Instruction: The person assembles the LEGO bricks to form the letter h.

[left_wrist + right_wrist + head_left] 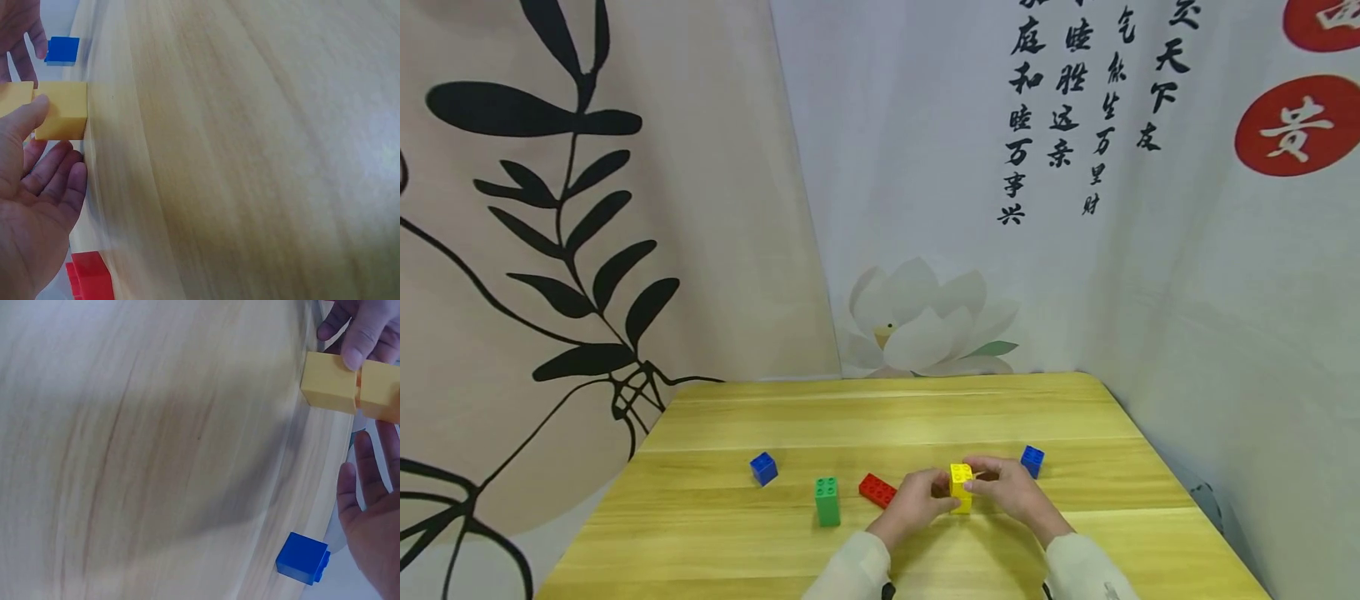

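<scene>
Two yellow toy bricks stand one over the other in the middle of the table, with a narrow gap between them in the right wrist view. My left hand (916,500) holds the lower yellow brick (328,384), thumb near its upper edge. My right hand (1013,490) pinches the upper yellow brick (960,476) from the other side; most of its grip is cut off in the wrist views. A red brick (877,490) lies beside my left hand, partly hidden by it. Just beyond my right hand is a blue brick (1032,461).
Left of the red brick, a tall green brick or stack (827,502) stands upright. Another blue brick (763,468) sits farther left. The wooden table (715,542) ends at a printed cloth backdrop (752,250) behind it.
</scene>
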{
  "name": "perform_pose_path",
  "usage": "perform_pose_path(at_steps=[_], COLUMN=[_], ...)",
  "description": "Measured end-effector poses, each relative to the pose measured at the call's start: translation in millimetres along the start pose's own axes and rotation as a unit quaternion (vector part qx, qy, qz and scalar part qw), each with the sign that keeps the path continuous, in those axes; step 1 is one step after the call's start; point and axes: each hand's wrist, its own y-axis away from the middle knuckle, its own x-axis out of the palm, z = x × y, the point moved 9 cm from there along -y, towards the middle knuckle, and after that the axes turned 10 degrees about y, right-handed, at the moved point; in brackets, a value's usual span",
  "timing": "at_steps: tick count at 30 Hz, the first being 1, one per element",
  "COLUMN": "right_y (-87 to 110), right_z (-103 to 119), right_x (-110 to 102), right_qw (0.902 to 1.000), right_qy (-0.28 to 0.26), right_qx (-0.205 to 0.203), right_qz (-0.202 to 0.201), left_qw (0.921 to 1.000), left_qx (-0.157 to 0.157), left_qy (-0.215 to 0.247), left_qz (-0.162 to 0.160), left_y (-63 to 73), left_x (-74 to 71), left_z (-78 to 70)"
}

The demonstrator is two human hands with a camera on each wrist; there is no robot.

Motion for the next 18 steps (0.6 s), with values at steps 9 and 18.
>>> perform_pose_path(at_steps=[9,18], right_y=[0.0,-3.0], right_z=[2.7,5.2], right_x=[1.8,7.8], right_qw=[0.9987,0.9967], right_qy=[0.036,0.039], right_qx=[-0.028,-0.058], right_qz=[0.022,0.042], left_qw=[1.0000,0.9998], left_qx=[-0.002,-0.012], left_qy=[0.008,0.015], left_qz=[-0.001,-0.005], left_y=[-0.7,0.2], left_x=[-0.3,-2.6], left_z=[2.1,3.4])
